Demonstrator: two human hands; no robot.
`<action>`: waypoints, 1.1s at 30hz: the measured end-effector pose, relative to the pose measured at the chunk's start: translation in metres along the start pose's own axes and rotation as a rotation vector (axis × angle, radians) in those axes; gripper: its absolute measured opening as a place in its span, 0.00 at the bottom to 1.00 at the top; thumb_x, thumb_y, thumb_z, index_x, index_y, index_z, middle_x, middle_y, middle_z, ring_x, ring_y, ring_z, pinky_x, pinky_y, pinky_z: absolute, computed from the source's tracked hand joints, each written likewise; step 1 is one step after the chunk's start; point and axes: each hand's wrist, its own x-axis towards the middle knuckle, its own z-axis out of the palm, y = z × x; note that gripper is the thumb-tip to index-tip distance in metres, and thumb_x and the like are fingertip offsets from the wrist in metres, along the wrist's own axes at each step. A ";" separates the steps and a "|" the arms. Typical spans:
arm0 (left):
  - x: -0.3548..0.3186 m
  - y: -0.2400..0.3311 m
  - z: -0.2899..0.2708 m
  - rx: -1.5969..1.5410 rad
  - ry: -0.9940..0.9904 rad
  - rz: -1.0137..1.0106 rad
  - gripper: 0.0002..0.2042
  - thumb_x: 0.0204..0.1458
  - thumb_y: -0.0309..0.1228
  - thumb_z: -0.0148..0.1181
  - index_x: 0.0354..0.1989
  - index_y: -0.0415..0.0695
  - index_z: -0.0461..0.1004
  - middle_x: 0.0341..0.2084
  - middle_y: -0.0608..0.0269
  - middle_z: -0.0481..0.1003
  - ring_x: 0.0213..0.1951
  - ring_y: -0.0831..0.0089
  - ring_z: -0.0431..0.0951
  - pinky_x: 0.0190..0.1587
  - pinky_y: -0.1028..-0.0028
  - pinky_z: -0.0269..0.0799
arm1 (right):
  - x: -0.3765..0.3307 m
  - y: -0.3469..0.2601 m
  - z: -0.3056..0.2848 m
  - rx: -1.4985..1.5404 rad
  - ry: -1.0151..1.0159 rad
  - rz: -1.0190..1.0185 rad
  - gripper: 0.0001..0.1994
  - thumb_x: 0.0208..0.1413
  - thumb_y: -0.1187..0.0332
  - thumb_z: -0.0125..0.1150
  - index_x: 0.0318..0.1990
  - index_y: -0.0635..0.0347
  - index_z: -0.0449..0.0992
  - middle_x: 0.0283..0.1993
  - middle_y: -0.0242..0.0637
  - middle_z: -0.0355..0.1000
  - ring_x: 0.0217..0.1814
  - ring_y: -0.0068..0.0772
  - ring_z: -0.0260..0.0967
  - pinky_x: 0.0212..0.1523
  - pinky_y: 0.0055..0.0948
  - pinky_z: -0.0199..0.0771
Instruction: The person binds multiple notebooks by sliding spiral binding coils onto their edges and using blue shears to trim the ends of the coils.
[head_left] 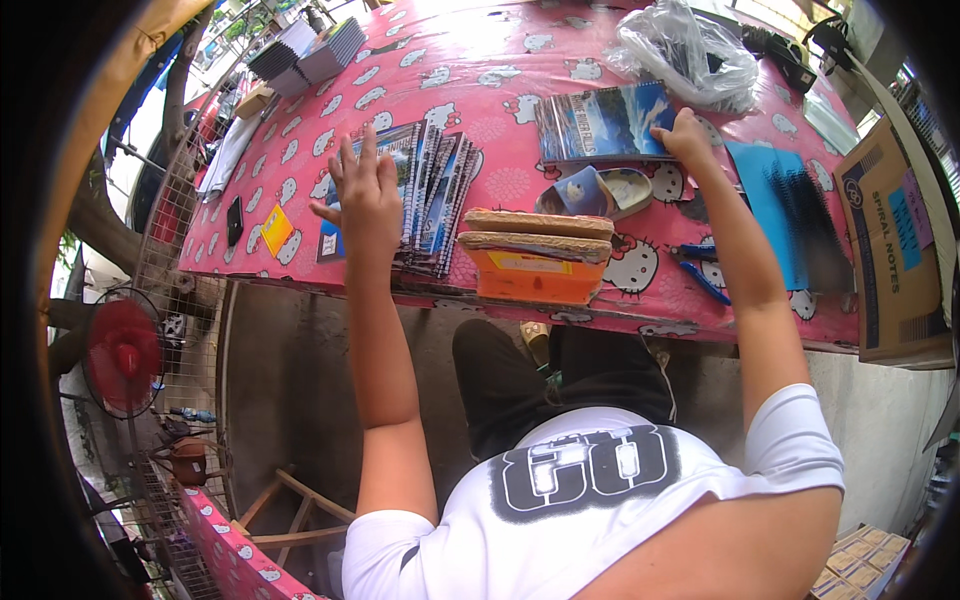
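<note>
My left hand (366, 190) is raised with its fingers spread, over the left side of a fanned pile of spiral notebooks (455, 190). Whether its palm touches them I cannot tell. On the right, my right hand (688, 140) grips the right edge of a spiral notebook (600, 120) with a blue landscape cover, at the far side of the table. It seems to lie on others like it. Between the two piles sits an orange box (540, 284) with thick cardboard pieces in it. Just behind that box lies an oval container (630, 188) with a blue patterned piece.
Blue-handled pliers (704, 280) and blue plastic sheets (770, 200) lie right of the orange box. A large carton (890, 240) borders the right end. Farther back are a clear plastic bag (690, 55) and stacked notebooks (330, 52). A yellow card (277, 230) lies left.
</note>
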 end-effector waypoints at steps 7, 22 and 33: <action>-0.004 -0.035 0.017 -0.059 -0.182 -0.130 0.34 0.60 0.59 0.32 0.70 0.53 0.44 0.70 0.53 0.42 0.70 0.57 0.42 0.64 0.40 0.27 | -0.030 -0.020 -0.021 0.029 0.290 -0.172 0.27 0.46 0.56 0.68 0.45 0.65 0.63 0.48 0.51 0.71 0.44 0.55 0.73 0.45 0.46 0.73; -0.053 0.062 -0.019 -1.069 -0.126 0.128 0.08 0.58 0.25 0.53 0.45 0.40 0.72 0.33 0.70 0.74 0.35 0.84 0.69 0.41 0.82 0.64 | -0.217 -0.029 -0.059 0.551 -0.113 -0.818 0.25 0.53 0.84 0.53 0.59 0.63 0.56 0.49 0.50 0.68 0.47 0.47 0.68 0.49 0.35 0.68; -0.097 0.051 0.037 -1.251 -0.124 -0.102 0.40 0.39 0.17 0.70 0.63 0.37 0.54 0.55 0.56 0.64 0.54 0.71 0.67 0.57 0.74 0.62 | -0.257 -0.042 -0.005 0.946 -0.211 -0.548 0.42 0.41 0.75 0.71 0.61 0.62 0.46 0.55 0.48 0.60 0.59 0.44 0.59 0.58 0.36 0.60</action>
